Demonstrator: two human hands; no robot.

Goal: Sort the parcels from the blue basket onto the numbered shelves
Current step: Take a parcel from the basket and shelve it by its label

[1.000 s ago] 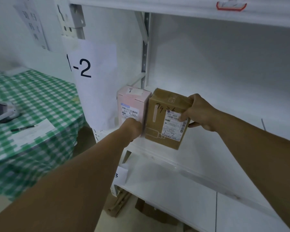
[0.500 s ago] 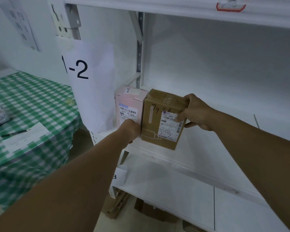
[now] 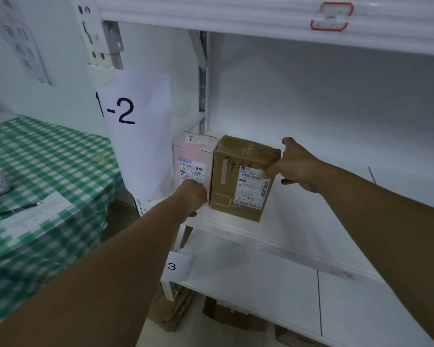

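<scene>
Now the brown cardboard parcel [image 3: 238,181] stands on shelf 1-2 [image 3: 323,216] touching the pink parcel [image 3: 193,156], so the right hand [image 3: 296,166], fingers clamped on its top corner, should square it flush, while the left hand [image 3: 193,196], its fingers hidden, braces below.

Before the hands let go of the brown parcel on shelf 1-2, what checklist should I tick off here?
1. The brown parcel is marked 1-2, matching the 1-2 sign: ok.
2. It stands upright on the shelf: ok.
3. It sits beside the pink parcel, labels facing out: ok.
4. Release by the right hand: not ok, it grips the top right corner.
5. Free left hand: cannot tell, its fingers are hidden.
</scene>
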